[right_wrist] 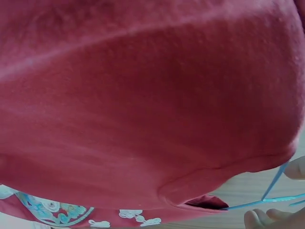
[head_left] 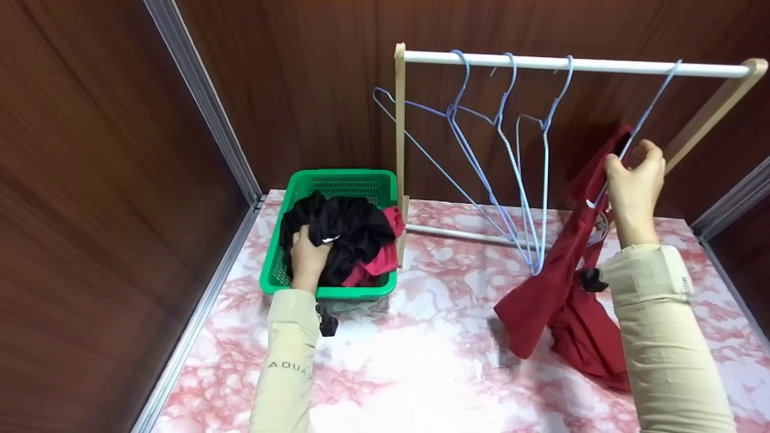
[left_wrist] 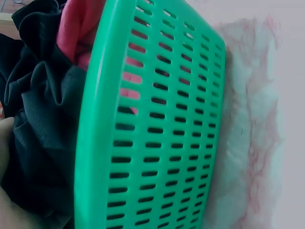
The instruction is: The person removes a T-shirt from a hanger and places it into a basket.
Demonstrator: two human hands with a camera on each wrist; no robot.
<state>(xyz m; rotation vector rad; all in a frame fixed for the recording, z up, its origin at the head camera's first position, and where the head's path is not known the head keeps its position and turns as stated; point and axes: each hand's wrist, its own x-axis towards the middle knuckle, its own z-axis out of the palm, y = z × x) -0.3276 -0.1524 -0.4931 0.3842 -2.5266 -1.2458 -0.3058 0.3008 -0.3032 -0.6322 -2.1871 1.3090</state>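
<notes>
My left hand (head_left: 308,258) is inside the green basket (head_left: 271,264), gripping a bunched black garment (head_left: 355,222); the cloth hides part of the fingers. Beside the black cloth lies a pinkish-red garment (head_left: 385,258). On the rack's right side, a red garment (head_left: 541,307) with embroidered decoration (right_wrist: 57,210) hangs on a blue hanger (head_left: 646,111), its lower part reaching the table. My right hand (head_left: 637,180) is at the neck of that hanger. Thumb and fingers stand apart on either side of the wire.
Several blue wire hangers (head_left: 511,144) hang from the white rail (head_left: 589,63) of a wooden-ended rack (head_left: 400,120). The basket stands just left of the rack on a pink-and-white marbled table (head_left: 433,361). Brown wood-look panels (head_left: 301,90) enclose the back and sides.
</notes>
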